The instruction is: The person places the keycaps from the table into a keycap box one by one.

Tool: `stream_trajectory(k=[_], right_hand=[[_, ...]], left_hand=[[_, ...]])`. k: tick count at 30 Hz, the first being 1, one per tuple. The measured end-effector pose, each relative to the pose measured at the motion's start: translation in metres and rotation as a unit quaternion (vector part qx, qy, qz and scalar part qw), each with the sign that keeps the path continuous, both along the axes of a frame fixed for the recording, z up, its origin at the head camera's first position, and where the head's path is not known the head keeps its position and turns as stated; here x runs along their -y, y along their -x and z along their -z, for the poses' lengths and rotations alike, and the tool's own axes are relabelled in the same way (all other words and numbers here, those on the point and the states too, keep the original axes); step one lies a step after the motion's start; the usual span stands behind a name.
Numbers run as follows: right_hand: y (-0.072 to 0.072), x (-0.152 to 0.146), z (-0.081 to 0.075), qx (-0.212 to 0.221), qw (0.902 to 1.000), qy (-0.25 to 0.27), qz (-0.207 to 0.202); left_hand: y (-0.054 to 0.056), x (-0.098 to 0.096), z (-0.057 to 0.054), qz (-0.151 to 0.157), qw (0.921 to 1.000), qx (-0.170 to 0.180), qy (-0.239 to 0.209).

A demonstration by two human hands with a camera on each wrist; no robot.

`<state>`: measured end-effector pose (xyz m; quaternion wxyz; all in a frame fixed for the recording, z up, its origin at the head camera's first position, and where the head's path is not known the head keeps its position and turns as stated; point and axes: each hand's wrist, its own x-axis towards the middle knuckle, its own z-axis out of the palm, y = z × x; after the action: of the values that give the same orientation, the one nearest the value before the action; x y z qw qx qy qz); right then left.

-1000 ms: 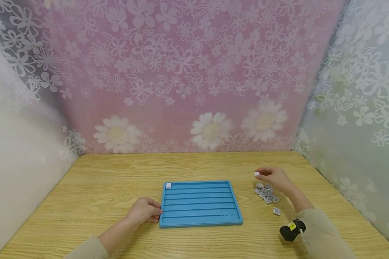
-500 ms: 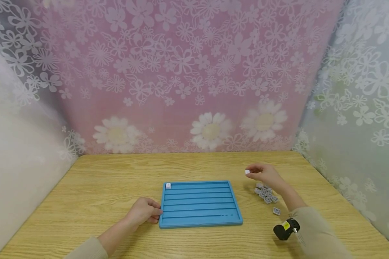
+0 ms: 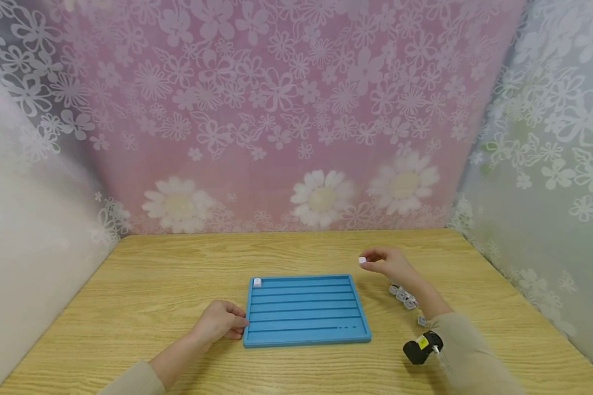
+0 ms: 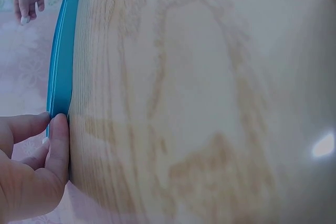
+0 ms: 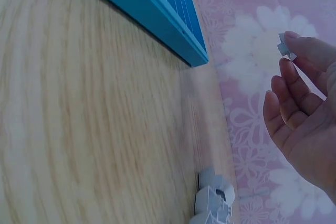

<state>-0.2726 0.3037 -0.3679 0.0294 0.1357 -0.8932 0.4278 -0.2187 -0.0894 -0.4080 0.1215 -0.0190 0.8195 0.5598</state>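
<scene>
A shallow blue tray (image 3: 303,310) with raised ridges across it lies on the table. One white keycap (image 3: 257,282) sits in its far left corner. My left hand (image 3: 220,321) pinches the tray's left edge between thumb and finger, as the left wrist view also shows on the blue rim (image 4: 62,77). Held up between the thumb and fingertip of my right hand (image 3: 387,265) is another small white keycap (image 3: 362,260), beyond the tray's far right corner. In the right wrist view this keycap (image 5: 284,46) is tilted, and the other fingers are loosely curled.
Several keycaps (image 3: 401,295) lie in a loose pile right of the tray, partly hidden by the right forearm. A single keycap (image 3: 421,320) lies nearer, apart from them. A black wrist camera (image 3: 417,349) hangs under the right sleeve. Floral curtains (image 3: 296,137) enclose the table (image 3: 178,263).
My right hand has moved left with the keycap, from above the pile toward the tray's far right corner. My left hand and the tray have stayed in place.
</scene>
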Motion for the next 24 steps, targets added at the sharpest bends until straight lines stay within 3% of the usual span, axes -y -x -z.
stream_trajectory(k=[11,24], right_hand=[[0.005,0.020,-0.002,0.005,0.9999,0.009,-0.014],[0.014,0.053,0.000,0.009,0.9975,0.056,-0.042]], left_hand=[[0.000,0.000,0.000,-0.002,1.0000,-0.002,0.000],[-0.001,0.001,0.000,0.006,0.9999,-0.006,-0.012]])
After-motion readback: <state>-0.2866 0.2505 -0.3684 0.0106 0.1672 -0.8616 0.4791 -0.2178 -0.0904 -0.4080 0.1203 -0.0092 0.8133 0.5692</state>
